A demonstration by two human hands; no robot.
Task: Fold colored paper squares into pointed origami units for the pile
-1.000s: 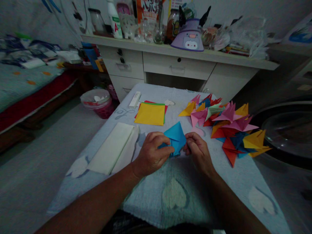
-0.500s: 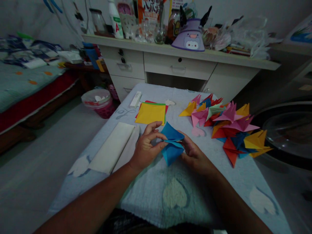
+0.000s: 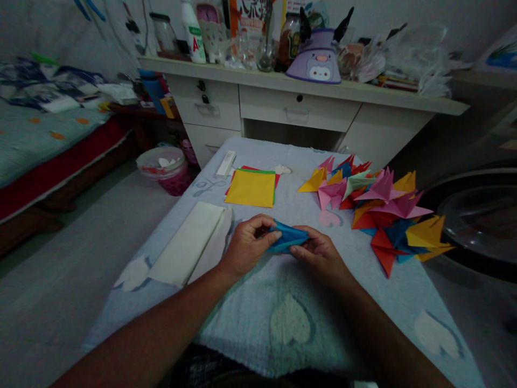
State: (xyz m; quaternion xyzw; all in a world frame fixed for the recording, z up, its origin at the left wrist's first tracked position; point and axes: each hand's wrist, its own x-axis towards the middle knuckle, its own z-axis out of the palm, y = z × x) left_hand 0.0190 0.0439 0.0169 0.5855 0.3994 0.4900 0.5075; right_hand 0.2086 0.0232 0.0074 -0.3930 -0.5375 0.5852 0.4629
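A folded blue paper piece (image 3: 287, 238) lies flattened between both my hands, low over the towel-covered table (image 3: 291, 323). My left hand (image 3: 246, 249) pinches its left end with thumb and fingers closed. My right hand (image 3: 319, 254) grips its right end, fingers curled round it. A stack of square coloured sheets (image 3: 251, 187), yellow on top, lies just beyond my hands. A heap of folded pointed paper pieces (image 3: 379, 207) in several colours lies to the right.
A folded white cloth (image 3: 189, 242) lies at the table's left. A small white box (image 3: 224, 164) sits near the far edge. Behind stand a cluttered white desk (image 3: 299, 108), a pink bin (image 3: 163, 170) on the floor and a bed (image 3: 40, 140) at left.
The blue piece stood up as a pointed shape, then opened into two flaps; now it is squeezed flat and lower between my hands. My hands have drawn closer together.
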